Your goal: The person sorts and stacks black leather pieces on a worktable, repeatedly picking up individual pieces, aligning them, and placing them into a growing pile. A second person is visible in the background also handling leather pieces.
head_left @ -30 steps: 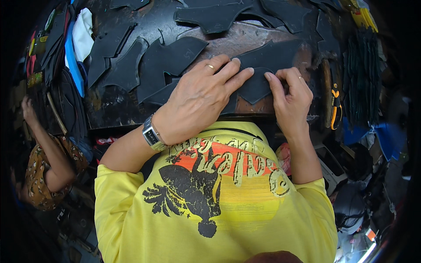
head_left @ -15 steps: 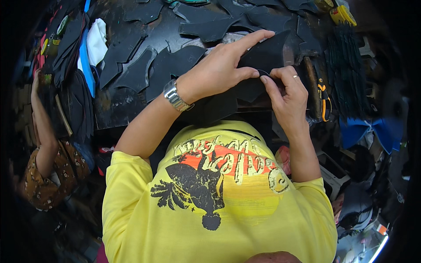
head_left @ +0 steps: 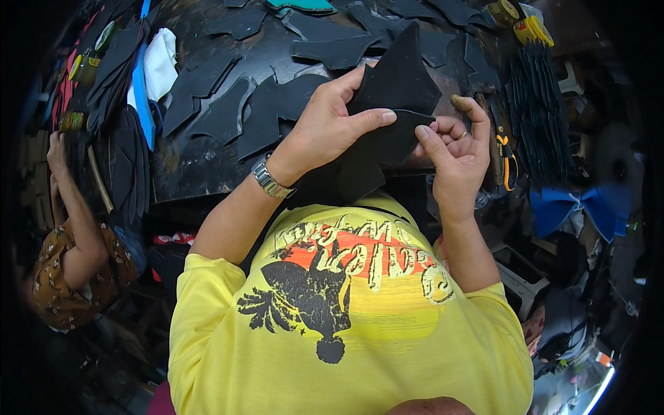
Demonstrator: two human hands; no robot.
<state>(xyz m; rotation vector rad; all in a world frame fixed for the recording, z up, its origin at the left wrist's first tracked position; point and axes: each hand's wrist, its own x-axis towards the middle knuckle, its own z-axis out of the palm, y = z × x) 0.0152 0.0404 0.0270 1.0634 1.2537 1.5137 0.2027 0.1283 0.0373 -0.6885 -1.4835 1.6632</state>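
Far left, a brown, flower-patterned sleeve (head_left: 76, 280) and a co-worker's raised hand (head_left: 57, 152). Next, long dark sheets (head_left: 130, 169), smooth-faced and rounded at the lower ends, layered closely together; then a narrow, smooth blue strip (head_left: 143, 111) just beside a crumpled white cloth (head_left: 163, 66). Across the dark tabletop (head_left: 181, 169), scuffed and glossy in patches, matt black cutouts (head_left: 207, 90) with curved sides, notches and pointed corners, some overlapping. Beyond a metal link watch (head_left: 275, 181), the left hand (head_left: 332, 128), thumb stretched flat on a black panel (head_left: 398, 83), other fingers mostly hidden behind, with the panel gripped between. Held up by both hands over the near part of the table, that panel: matt, thin, peaked at the top, crossed by a fine, pale, curved edge; cannot tell whether one sheet or two. Below, a soft yellow shirt (head_left: 387, 346) with a crackled dark print. At the panel's right corner, the right hand (head_left: 456, 142), thumb and a fingertip closed in a small pinch on it, index finger lifted clear, dark at the tip. Just beside, a tool with curved orange-and-black handles (head_left: 508, 162). Farther right, thin dark sheets packed in a rippled row (head_left: 538, 114), and lower, a blue bow-shaped piece (head_left: 586, 211), pinched in at the middle.
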